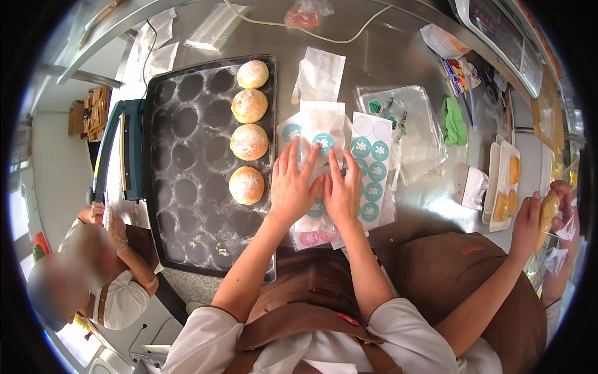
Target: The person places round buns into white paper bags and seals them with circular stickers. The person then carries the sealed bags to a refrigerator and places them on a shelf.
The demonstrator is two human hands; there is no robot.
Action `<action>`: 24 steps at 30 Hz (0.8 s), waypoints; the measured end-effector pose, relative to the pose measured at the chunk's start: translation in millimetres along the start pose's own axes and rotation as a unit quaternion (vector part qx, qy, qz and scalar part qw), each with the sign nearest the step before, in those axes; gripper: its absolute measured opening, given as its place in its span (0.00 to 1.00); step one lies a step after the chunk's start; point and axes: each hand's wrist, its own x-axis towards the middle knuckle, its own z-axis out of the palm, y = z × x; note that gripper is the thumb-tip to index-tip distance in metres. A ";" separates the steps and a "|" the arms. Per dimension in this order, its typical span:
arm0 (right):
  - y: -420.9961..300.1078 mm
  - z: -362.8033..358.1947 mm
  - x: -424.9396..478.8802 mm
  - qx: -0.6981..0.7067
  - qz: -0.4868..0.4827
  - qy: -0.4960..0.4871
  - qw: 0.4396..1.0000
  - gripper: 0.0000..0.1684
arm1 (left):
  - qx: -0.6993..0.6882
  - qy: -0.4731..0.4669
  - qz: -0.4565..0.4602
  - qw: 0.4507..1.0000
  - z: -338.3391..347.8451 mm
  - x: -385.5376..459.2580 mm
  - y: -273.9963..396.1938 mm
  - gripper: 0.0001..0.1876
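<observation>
A white paper bag with a round teal sticker lies before me. My left hand rests flat on the papers, its index fingertip at the sticker's lower left edge. My right hand touches the sticker's lower right edge, fingers spread. A sheet of round teal stickers lies right of my right hand, its top two places without stickers. More sticker sheets, some pink, lie under and below my hands. Another white paper bag lies beyond.
Left stands a black baking tray with several floured buns in a column. Clear plastic bags and a green cloth lie right. Co-workers stand both sides; a hand at right holds bread. A teal sealing machine is beyond the tray.
</observation>
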 end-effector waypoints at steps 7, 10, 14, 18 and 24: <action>0.7 -5.1 -2.3 0.033 -0.011 -0.001 0.999 0.33 | 0.059 -0.023 0.031 0.997 -1.2 -4.7 4.5 0.36; 1.3 1.7 -4.8 0.049 -0.011 0.019 0.999 0.29 | 0.050 -0.029 0.036 0.998 -1.8 -10.5 2.2 0.33; 9.2 -2.4 -7.7 0.092 0.039 0.044 0.994 0.21 | 0.005 -0.021 0.027 0.999 -24.5 -4.2 -2.2 0.29; 12.8 -13.3 2.2 0.106 0.055 0.063 0.991 0.17 | -0.092 0.048 0.002 0.995 -65.0 28.4 -38.1 0.23; 19.7 -22.5 -4.9 0.100 0.085 0.074 0.989 0.15 | -0.129 0.127 -0.116 0.977 -95.7 107.4 -194.6 0.13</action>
